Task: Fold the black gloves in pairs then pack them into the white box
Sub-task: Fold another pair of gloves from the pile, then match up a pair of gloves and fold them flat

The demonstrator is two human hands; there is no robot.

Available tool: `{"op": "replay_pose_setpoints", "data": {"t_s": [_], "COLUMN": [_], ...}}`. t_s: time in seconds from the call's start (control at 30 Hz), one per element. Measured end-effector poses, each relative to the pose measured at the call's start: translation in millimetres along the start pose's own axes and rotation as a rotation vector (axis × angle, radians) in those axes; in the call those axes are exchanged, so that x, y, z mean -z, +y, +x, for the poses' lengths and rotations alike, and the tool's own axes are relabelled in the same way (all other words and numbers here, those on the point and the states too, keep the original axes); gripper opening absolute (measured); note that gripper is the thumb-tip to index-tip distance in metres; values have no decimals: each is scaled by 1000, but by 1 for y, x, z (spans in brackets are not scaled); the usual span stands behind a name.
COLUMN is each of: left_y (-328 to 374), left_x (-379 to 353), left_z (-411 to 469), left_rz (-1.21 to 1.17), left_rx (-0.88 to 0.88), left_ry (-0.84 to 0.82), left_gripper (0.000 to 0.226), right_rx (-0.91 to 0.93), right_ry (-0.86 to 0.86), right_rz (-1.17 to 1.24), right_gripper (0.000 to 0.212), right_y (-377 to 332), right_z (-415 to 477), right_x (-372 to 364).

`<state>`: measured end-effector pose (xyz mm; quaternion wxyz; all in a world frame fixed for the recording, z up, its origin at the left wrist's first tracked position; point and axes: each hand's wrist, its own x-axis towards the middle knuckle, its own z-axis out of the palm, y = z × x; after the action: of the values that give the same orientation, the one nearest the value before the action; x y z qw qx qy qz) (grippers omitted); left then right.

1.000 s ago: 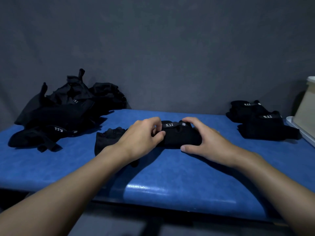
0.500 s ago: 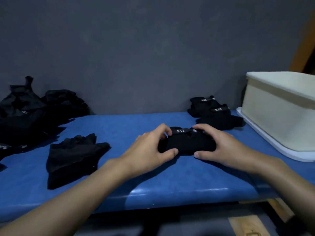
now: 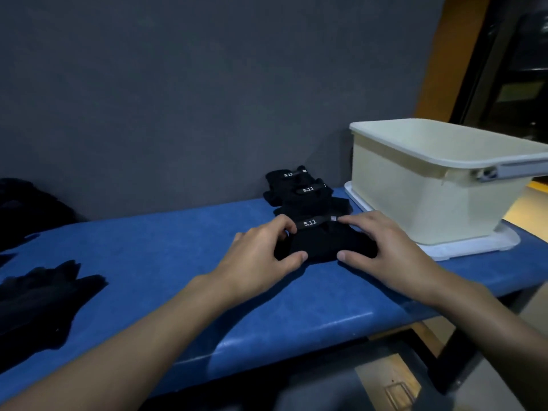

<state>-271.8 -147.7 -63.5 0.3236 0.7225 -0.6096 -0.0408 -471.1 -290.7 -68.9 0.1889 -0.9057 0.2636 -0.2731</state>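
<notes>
A folded pair of black gloves (image 3: 323,243) with a "5.11" strap lies on the blue table (image 3: 166,262), right of centre. My left hand (image 3: 261,256) grips its left end, thumb in front and fingers over the top. My right hand (image 3: 382,247) grips its right end the same way. Just behind it sit two more folded black pairs (image 3: 299,189) against the wall. The white box (image 3: 430,185) stands open on its white lid (image 3: 471,247) immediately to the right.
A loose black glove (image 3: 44,295) lies flat at the left, near the front edge. Part of a dark heap of unfolded gloves (image 3: 26,206) shows at the far left by the grey wall. The table's front edge runs below my forearms.
Both hands have slid the folded pair to the right, up against the two folded pairs by the box. The view has turned right, so the whole box shows and the heap has left view.
</notes>
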Motion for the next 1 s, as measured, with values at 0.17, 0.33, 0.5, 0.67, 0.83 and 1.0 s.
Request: {"op": "replay_pose_setpoints", "data": {"t_s": [0.17, 0.33, 0.5, 0.67, 0.83, 1.0], "left_y": [-2, -1, -1, 2, 2, 6], "left_x": [-3, -9, -13, -14, -11, 6], "left_z": [8, 15, 20, 23, 21, 13], "left_rz": [-34, -40, -36, -52, -67, -37], "left_rx": [12, 25, 43, 64, 52, 38], "left_ry": [8, 25, 43, 58, 83, 113], "left_gripper": [33, 34, 33, 32, 29, 29], "right_rx": [-25, -50, -77, -100, -99, -71], "right_ry": [11, 31, 45, 54, 88, 187], "right_rz": [-46, -74, -77, -91, -154, -304], "right_gripper": [56, 56, 55, 55, 61, 54], "right_y": [4, 8, 9, 5, -4, -23], "right_z": [5, 11, 17, 20, 14, 15], "right_x": [-2, -3, -6, -8, -4, -3]}}
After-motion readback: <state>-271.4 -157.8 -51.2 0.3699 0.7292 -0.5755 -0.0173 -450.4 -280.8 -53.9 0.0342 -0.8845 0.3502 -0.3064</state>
